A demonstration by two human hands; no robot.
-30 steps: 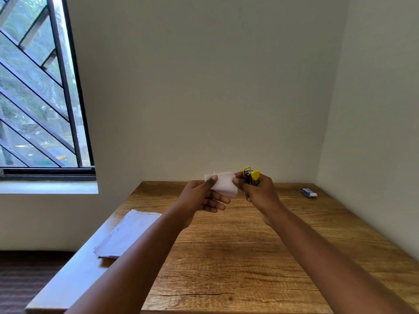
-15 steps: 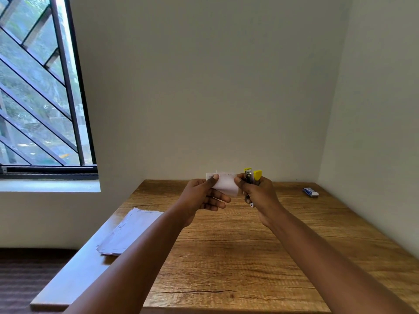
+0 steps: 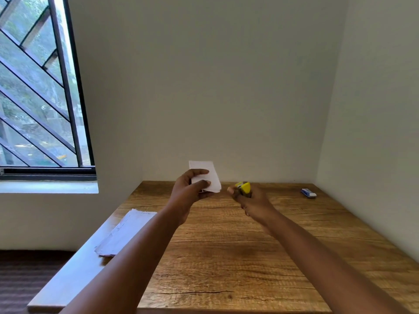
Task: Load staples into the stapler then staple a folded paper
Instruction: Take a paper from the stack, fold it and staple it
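My left hand (image 3: 190,191) holds a small folded white paper (image 3: 206,175) upright above the far part of the wooden table (image 3: 226,257), thumb and fingers pinching its lower left. My right hand (image 3: 251,200) grips a small yellow and black stapler (image 3: 244,188), which points up and sits a little to the right of the paper, apart from it. Most of the stapler's body is hidden inside my fist. A small blue and white staple box (image 3: 308,192) lies at the table's far right corner.
A stack of white paper sheets (image 3: 127,233) lies at the table's left edge. Walls close off the table at the back and on the right. A barred window (image 3: 36,87) with a sill is to the left.
The paper and stapler were together before; now my left hand has lifted the paper up and left, and my right hand has drawn the stapler away to the right.
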